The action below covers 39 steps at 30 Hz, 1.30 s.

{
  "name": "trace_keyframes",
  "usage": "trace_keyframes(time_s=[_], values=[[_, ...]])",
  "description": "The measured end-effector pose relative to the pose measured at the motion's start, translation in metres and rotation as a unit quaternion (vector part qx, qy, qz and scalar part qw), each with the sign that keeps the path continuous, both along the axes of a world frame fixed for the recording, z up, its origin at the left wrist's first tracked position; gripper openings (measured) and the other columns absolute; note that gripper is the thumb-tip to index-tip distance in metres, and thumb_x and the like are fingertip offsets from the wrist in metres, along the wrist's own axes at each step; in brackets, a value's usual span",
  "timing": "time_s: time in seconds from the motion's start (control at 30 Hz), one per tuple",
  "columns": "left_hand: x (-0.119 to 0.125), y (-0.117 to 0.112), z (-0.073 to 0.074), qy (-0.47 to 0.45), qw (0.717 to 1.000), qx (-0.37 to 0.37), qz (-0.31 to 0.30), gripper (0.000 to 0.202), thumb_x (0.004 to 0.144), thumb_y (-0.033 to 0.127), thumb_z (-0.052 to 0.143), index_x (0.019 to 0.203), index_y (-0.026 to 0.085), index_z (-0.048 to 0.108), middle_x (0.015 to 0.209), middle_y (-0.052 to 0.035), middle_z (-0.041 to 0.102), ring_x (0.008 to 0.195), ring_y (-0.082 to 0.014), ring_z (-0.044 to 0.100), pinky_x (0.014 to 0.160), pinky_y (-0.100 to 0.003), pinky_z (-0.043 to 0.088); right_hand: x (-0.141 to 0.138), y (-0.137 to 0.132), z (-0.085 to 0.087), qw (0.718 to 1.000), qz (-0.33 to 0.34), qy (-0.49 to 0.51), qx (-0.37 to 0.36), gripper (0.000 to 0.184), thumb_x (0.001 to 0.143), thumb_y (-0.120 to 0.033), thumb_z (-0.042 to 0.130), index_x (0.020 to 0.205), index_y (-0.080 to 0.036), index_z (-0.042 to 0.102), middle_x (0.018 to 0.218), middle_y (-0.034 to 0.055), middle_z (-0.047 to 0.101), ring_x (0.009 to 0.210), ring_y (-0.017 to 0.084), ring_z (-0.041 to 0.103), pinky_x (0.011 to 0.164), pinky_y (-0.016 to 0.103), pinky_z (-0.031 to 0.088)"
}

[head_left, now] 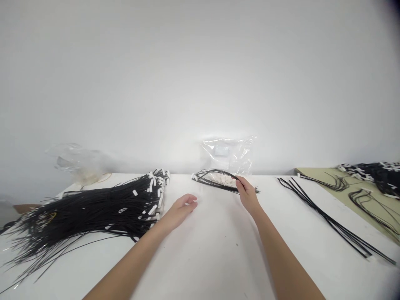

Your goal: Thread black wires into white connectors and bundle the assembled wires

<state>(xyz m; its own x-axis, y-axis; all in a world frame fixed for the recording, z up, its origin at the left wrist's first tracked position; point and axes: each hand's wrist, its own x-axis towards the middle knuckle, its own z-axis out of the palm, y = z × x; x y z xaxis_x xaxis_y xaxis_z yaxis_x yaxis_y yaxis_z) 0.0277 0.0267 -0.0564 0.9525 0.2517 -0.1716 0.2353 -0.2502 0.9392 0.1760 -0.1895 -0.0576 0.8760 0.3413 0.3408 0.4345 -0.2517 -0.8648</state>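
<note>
While our right hand [247, 195] pinches the loop of black wires [212, 177] at the table's [218, 250] far middle, our left hand [181, 210] rests half-curled and loose, gripping nothing. The big wire bundle [93, 210] lies just left of it.

A single camera rides on the person's head, facing forward and down. The left hand [179, 210] and the right hand [248, 196], pinching a cable loop [208, 181], sit near and low-centre. Beyond the fingertips the table [218, 250] meets the wall [200, 83].
</note>
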Motion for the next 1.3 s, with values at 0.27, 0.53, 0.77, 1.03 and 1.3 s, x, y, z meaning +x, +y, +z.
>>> trace_keyframes(time_s=[0.27,0.53,0.77,1.03,1.3], values=[[0.000,0.000,0.000,-0.002,1.000,-0.004,-0.003,0.039,0.070,0.050,0.050,0.097,0.022,0.056,0.093,-0.0024,0.052,0.076,-0.0126,0.051,0.067,-0.023,0.039,0.006,-0.006,-0.008,0.995,0.005,-0.071,-0.065,0.038,0.086,-0.044,0.032,0.109,-0.023,0.055,0.108,0.0043,0.056,0.099,0.020,0.049,0.088,0.033,0.036],[-0.002,0.000,0.001,-0.009,1.000,0.013,0.001,0.040,0.069,0.050,0.051,0.096,0.021,0.057,0.096,-0.0033,0.055,0.077,-0.0131,0.051,0.066,-0.022,0.038,0.021,-0.024,-0.013,0.969,-0.051,-0.116,-0.212,0.037,0.086,-0.040,0.030,0.114,-0.030,0.053,0.085,0.0026,0.057,0.073,0.016,0.051,0.077,0.035,0.036],[-0.005,-0.003,-0.001,-0.022,0.997,0.075,-0.007,0.041,0.072,0.052,0.045,0.098,0.022,0.056,0.097,-0.0042,0.055,0.075,-0.0146,0.050,0.064,-0.025,0.039,0.025,-0.032,-0.023,0.924,-0.113,-0.163,-0.326,0.032,0.087,-0.030,0.031,0.107,-0.035,0.055,0.098,0.0020,0.058,0.091,0.020,0.048,0.086,0.049,0.019],[-0.018,-0.009,0.013,-0.091,0.881,0.464,-0.030,0.032,0.080,0.037,0.038,0.102,0.022,0.056,0.105,-0.0101,0.053,0.098,-0.0250,0.045,0.089,-0.041,0.030,0.030,-0.034,-0.039,0.904,-0.171,-0.149,-0.363,0.033,0.084,-0.030,0.031,0.105,-0.034,0.055,0.105,0.0027,0.056,0.096,0.023,0.044,0.084,0.054,0.014],[-0.023,0.001,0.013,0.044,0.787,0.592,0.165,0.046,0.075,0.009,0.036,0.119,0.019,0.045,0.130,-0.0174,0.034,0.111,-0.0352,0.032,0.080,-0.052,0.030,0.023,-0.032,-0.033,0.899,-0.181,-0.144,-0.373,0.032,0.075,-0.028,0.039,0.102,-0.032,0.055,0.110,0.0039,0.054,0.098,0.027,0.044,0.084,0.055,0.014]])
